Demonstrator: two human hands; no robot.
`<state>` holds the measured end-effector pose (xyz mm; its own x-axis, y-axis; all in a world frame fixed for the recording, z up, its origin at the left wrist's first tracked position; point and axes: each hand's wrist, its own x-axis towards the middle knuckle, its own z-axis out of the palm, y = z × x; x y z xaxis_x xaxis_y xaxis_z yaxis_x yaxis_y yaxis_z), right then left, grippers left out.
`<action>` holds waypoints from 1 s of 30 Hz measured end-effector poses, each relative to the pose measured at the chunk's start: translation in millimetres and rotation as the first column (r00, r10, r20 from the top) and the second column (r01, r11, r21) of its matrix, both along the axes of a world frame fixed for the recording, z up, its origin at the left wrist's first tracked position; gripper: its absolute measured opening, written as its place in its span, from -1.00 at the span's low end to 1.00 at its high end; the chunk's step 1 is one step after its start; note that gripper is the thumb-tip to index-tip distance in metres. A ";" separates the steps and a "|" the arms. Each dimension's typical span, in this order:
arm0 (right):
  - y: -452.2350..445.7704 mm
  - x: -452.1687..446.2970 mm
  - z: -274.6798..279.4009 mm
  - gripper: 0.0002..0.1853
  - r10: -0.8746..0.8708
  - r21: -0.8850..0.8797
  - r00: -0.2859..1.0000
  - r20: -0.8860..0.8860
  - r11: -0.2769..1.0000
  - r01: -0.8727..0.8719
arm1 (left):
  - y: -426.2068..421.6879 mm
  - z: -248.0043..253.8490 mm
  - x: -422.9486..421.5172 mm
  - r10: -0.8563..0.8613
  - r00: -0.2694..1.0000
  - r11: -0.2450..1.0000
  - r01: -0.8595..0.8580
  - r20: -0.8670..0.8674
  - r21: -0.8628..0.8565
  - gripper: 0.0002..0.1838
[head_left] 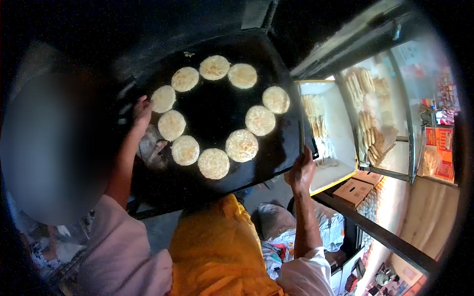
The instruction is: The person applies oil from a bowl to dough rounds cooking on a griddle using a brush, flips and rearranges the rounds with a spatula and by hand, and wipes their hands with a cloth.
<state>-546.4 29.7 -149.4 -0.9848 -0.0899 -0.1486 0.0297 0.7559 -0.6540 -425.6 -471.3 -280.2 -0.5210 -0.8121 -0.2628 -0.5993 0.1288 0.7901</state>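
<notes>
A ring of several round, pale flatbreads with light brown patches (214,164) lies on a large black griddle (212,113). My left hand (142,112) reaches to the griddle's left side. Its bent fingers meet the outer edge of the leftmost flatbread (163,98), and their undersides are hidden. At the griddle's right edge, my right hand (301,171) is closed in a fist around a thin dark rod (302,128) that runs along that edge. Just below my left hand is a crumpled grey cloth (153,149).
To the right stands a white, yellow-edged case (340,170) with long bread sticks inside. Behind it, glass shelving holds more fried-looking sticks (368,130). Cardboard boxes (353,191) and egg trays (368,209) sit lower right. White sacks (323,224) lie below the griddle. A blurred patch covers the left.
</notes>
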 end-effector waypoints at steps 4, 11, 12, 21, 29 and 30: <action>34.9 26.9 -41.3 -0.59 0.134 0.014 0.970 -0.204 0.991 -0.134 | 12.8 13.9 -4.6 -0.001 0.996 1.000 0.002 0.084 -0.010 -0.50; 26.4 19.1 -53.2 -0.50 0.183 -0.111 0.982 -0.049 0.976 -0.188 | 20.4 27.4 -1.3 -0.129 0.991 0.990 0.130 -0.021 0.055 -0.47; 29.5 14.5 -59.9 -0.52 0.219 -0.159 0.973 -0.065 0.961 -0.227 | 27.2 36.3 -1.9 -0.103 0.994 0.992 0.104 -0.022 0.064 -0.48; 30.7 78.2 3.5 -0.67 0.368 0.014 0.896 -0.248 0.926 -0.376 | 119.2 76.8 83.9 -0.215 0.913 0.968 0.246 -0.346 0.048 -0.64; -3.2 122.9 -38.3 -0.58 0.337 0.238 0.934 -0.116 0.923 -0.303 | 264.8 67.5 219.2 -0.505 0.795 0.775 0.589 -0.337 0.228 -0.71; -2.4 129.7 -37.9 -0.59 0.267 0.199 0.957 -0.112 0.950 -0.242 | 271.8 74.2 237.6 -0.567 0.756 0.740 0.642 -0.326 0.201 -0.71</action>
<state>-416.7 27.3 -187.3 -0.9445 -0.3243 -0.0522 -0.2588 0.8325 -0.4899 -187.9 -199.5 -206.0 -0.9487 -0.2101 -0.2361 -0.2699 0.1498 0.9512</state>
